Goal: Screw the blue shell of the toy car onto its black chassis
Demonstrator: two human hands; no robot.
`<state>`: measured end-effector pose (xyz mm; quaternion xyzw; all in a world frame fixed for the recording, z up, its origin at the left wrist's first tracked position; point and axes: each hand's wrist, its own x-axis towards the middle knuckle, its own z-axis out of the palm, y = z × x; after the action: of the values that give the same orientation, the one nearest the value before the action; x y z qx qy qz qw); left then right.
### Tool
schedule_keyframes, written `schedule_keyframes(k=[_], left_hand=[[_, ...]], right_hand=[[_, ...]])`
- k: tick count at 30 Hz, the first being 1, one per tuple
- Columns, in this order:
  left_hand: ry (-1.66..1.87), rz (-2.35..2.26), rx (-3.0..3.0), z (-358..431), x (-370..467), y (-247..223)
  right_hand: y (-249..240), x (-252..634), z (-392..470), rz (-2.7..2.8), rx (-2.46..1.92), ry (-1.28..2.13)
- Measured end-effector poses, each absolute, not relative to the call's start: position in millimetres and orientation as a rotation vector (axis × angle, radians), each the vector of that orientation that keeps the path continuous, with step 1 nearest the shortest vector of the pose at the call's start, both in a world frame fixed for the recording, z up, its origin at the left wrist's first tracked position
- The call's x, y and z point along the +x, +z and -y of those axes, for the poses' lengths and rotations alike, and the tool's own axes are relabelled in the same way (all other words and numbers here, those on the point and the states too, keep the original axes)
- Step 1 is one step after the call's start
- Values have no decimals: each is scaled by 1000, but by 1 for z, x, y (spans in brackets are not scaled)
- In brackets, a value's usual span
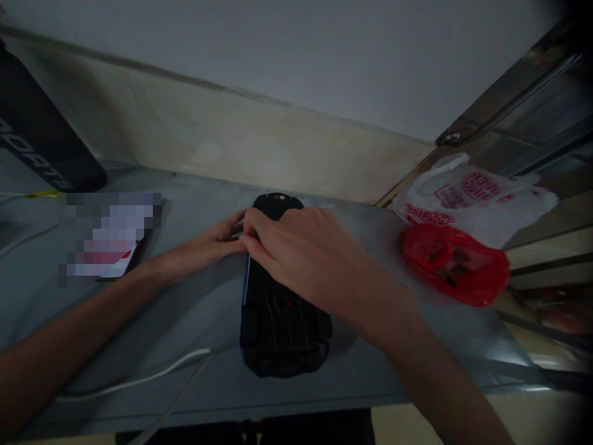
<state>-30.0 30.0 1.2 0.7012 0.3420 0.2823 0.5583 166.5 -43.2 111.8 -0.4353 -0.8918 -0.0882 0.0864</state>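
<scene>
A toy car (287, 334) lies upside down on the grey table, its black underside facing up and a strip of blue body showing along the left. My left hand (227, 235) steadies the car at its left edge, with its fingertips partly covered by the other hand. Across the upper half of the underside lies my right hand (306, 253), fingers bent and pressed together near the left edge. Whatever these fingers pinch, if anything, is hidden beneath them. A small red spot (288, 303) shows on the underside below the right hand.
A phone (118, 238) with a blurred-out screen lies at left, near a black bottle (46, 130). White cables (139, 380) cross the front left of the table (194, 321). At right are a white plastic bag (472, 191) and a red bag (456, 266). A wall backs the table.
</scene>
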Motion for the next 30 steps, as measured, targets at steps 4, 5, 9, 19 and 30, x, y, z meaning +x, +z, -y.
schedule_keyframes(k=[4, 5, 9, 19, 30], left_hand=[[665, -861, 1640, -29, -29, 1], [662, -876, 1639, -28, -29, 1], [637, -897, 1641, -28, -30, 2], [626, -902, 1650, -27, -29, 4], [619, -912, 1694, -24, -28, 10]], right_hand=[[114, 167, 43, 2723, -1163, -235], [114, 166, 42, 2737, -1146, -240], [110, 162, 40, 2710, -1251, -323], [111, 158, 41, 2720, -1241, -253], [106, 156, 45, 2660, -1238, -344]])
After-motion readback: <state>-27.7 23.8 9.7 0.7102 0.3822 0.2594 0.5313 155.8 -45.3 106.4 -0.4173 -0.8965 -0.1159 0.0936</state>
